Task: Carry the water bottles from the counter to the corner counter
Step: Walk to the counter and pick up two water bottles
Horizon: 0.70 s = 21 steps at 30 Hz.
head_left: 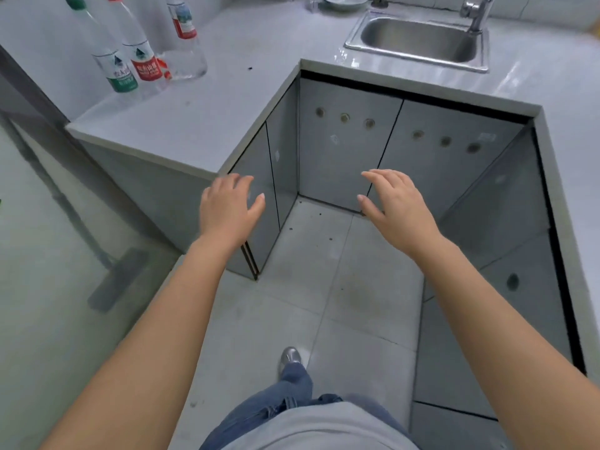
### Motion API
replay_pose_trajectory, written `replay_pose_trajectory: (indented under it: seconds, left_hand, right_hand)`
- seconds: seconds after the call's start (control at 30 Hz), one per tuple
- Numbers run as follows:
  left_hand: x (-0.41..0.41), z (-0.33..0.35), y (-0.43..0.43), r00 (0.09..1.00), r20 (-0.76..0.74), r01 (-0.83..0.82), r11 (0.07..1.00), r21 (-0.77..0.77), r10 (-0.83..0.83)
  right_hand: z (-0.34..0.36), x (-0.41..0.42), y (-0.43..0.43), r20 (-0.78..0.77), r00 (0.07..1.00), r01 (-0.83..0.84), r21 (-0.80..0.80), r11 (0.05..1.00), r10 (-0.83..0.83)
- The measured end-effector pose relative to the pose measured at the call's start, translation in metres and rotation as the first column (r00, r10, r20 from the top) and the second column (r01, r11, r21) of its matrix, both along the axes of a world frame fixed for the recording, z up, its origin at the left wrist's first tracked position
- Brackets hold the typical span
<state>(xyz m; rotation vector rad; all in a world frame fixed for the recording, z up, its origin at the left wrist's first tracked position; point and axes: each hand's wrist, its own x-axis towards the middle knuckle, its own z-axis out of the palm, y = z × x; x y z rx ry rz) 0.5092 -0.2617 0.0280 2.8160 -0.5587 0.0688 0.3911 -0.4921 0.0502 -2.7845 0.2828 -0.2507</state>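
Three clear water bottles stand together at the far left of the grey counter (201, 125): one with a green cap and green label (112, 64), one with a red cap and red label (139, 53), and a wider one with a red label (185, 40) behind them. My left hand (227, 209) hovers open below the counter's near corner, in front of the cabinet doors. My right hand (394, 206) is open too, held at the same height to the right. Both hands are empty and well short of the bottles.
A steel sink (418, 40) with a tap (475, 11) sits in the counter at the back right, with a white bowl (345, 1) behind it. Grey cabinet doors (350, 147) line the U-shaped recess. A mop head (120, 277) lies on the floor at left.
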Motion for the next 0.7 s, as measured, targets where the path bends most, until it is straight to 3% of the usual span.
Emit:
replay_pose_trajectory:
  seconds: [0.4,0.7]
  left_hand:
    - [0.148,-0.001,-0.026,0.998,-0.001,-0.064,0.997,-0.037,0.064]
    - [0.257,-0.002,-0.055,0.957,-0.01,-0.291,0.955,-0.056,0.291]
  right_hand:
    - [-0.007,0.168,-0.04,-0.007,0.996,-0.086,-0.024,0.996,0.086]
    - [-0.009,0.331,-0.085,-0.004,0.952,-0.305,-0.019,0.952,0.305]
